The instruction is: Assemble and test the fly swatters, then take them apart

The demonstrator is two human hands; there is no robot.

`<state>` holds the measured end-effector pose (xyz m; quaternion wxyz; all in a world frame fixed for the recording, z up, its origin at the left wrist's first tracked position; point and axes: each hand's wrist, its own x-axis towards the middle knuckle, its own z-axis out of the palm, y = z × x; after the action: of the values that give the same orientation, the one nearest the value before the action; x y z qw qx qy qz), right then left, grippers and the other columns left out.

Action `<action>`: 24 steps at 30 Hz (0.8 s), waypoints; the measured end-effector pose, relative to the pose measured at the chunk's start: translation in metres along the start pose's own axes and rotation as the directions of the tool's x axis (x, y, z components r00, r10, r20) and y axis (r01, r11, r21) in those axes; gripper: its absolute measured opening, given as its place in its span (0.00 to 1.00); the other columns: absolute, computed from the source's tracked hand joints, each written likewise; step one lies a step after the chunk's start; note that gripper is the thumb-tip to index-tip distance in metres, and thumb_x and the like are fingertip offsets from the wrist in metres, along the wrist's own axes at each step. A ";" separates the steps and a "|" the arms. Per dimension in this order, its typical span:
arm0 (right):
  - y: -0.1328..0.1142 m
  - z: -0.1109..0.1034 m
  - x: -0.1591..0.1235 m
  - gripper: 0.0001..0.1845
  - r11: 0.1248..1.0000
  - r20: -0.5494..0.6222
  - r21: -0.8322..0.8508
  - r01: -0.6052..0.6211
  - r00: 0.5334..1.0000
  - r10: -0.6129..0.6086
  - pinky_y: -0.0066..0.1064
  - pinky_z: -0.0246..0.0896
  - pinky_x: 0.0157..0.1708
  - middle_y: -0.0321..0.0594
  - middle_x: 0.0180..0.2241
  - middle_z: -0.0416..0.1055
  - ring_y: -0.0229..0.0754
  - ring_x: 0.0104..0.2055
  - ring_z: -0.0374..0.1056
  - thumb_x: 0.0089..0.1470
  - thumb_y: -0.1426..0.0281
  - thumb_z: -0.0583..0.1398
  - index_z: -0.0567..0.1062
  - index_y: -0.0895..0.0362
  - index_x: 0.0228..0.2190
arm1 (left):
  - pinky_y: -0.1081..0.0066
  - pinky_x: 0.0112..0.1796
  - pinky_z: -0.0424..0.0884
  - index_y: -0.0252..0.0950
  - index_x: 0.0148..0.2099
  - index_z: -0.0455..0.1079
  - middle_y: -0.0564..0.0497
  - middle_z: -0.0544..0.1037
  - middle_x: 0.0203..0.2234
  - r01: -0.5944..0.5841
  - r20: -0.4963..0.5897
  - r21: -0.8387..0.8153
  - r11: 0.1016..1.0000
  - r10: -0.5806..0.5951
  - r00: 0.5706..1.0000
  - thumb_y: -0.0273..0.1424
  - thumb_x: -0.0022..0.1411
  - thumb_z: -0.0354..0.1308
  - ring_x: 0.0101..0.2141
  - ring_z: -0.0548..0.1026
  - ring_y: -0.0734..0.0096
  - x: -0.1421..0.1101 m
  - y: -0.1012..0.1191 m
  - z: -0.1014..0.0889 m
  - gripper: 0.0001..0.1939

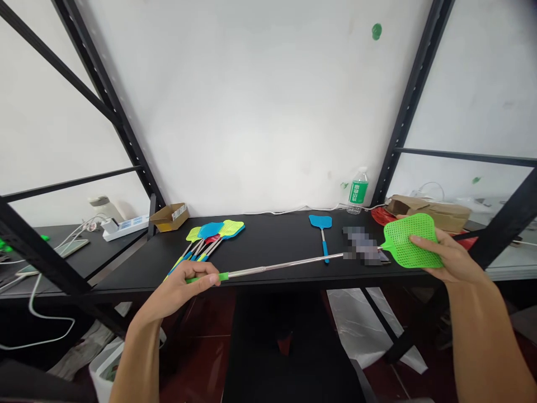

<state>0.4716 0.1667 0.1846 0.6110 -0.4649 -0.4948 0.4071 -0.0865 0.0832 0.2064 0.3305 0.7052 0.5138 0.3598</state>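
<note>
A green fly swatter [413,240] with a long extended metal rod stretches between my two hands above the table's front edge. My left hand [195,282] is wrapped round its green handle. On the other side my right hand [451,257] pinches the perforated head, thumb on the front face and fingers behind it. A blue fly swatter [321,221] lies on the table beyond the rod, its handle toward me. To the left, several yellow, blue and red fly swatters [212,229] lie in a pile, their handles partly hidden behind my left hand.
The black table [268,235] has metal uprights at both ends. A small cardboard box [170,217] stands at the back left, a water bottle [358,191] at the back right. A larger cardboard box [432,212] sits behind my right hand. A power strip [126,227] lies far left.
</note>
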 end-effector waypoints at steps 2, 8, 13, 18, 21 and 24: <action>0.001 0.007 0.001 0.20 0.993 0.087 0.067 -0.094 0.992 0.088 0.34 0.72 0.25 0.49 0.40 0.79 0.53 0.33 0.77 0.42 0.64 0.72 0.78 0.50 0.40 | 0.74 0.24 0.56 0.37 0.29 0.78 0.52 0.70 0.21 -0.038 -0.011 0.058 0.998 0.039 0.999 0.39 0.58 0.61 0.22 0.61 0.73 0.006 0.009 0.012 0.12; -0.002 0.102 -0.020 0.32 0.997 0.448 0.025 -0.074 0.892 0.055 0.22 0.54 0.07 0.42 0.35 0.76 0.36 0.18 0.66 0.50 0.62 0.67 0.69 0.50 0.56 | 0.73 0.27 0.56 0.35 0.30 0.74 0.53 0.69 0.22 -0.143 0.025 0.022 0.989 0.143 0.989 0.41 0.64 0.55 0.25 0.62 0.72 0.035 0.036 0.090 0.17; -0.005 0.129 -0.025 0.36 0.996 0.530 0.018 -0.083 0.846 0.061 0.22 0.57 0.09 0.42 0.35 0.76 0.37 0.22 0.68 0.53 0.59 0.65 0.64 0.51 0.61 | 0.72 0.27 0.54 0.35 0.33 0.73 0.53 0.66 0.23 -0.156 0.057 -0.029 0.987 0.157 0.986 0.43 0.66 0.52 0.25 0.58 0.72 0.043 0.040 0.119 0.19; -0.006 0.079 -0.002 0.33 0.997 0.271 -0.073 -0.014 0.962 0.033 0.27 0.71 0.26 0.46 0.46 0.77 0.45 0.38 0.75 0.52 0.57 0.66 0.68 0.50 0.58 | 0.73 0.24 0.51 0.38 0.47 0.72 0.57 0.58 0.19 -0.087 -0.021 -0.206 0.975 0.085 0.996 0.44 0.67 0.51 0.22 0.55 0.74 0.056 0.017 0.135 0.18; -0.005 0.044 0.011 0.28 0.996 -0.004 -0.091 0.008 1.000 -0.008 0.27 0.71 0.27 0.45 0.46 0.77 0.45 0.39 0.75 0.51 0.55 0.66 0.73 0.48 0.53 | 0.74 0.23 0.52 0.39 0.53 0.67 0.59 0.57 0.18 -0.027 -0.182 -0.135 0.990 0.002 0.983 0.44 0.69 0.47 0.19 0.57 0.73 0.080 0.001 0.151 0.19; -0.004 0.020 0.016 0.22 0.999 -0.130 -0.011 0.048 0.990 -0.049 0.26 0.70 0.25 0.43 0.43 0.78 0.43 0.35 0.75 0.52 0.55 0.65 0.76 0.47 0.47 | 0.71 0.28 0.59 0.41 0.54 0.67 0.54 0.69 0.22 0.027 -0.289 0.187 0.982 0.028 0.957 0.38 0.70 0.43 0.25 0.68 0.68 0.113 0.005 0.171 0.16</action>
<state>0.4546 0.1843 0.1932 0.6498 -0.4807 -0.4669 0.3589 0.0845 0.1745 0.1403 0.1832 0.6729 0.5883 0.4092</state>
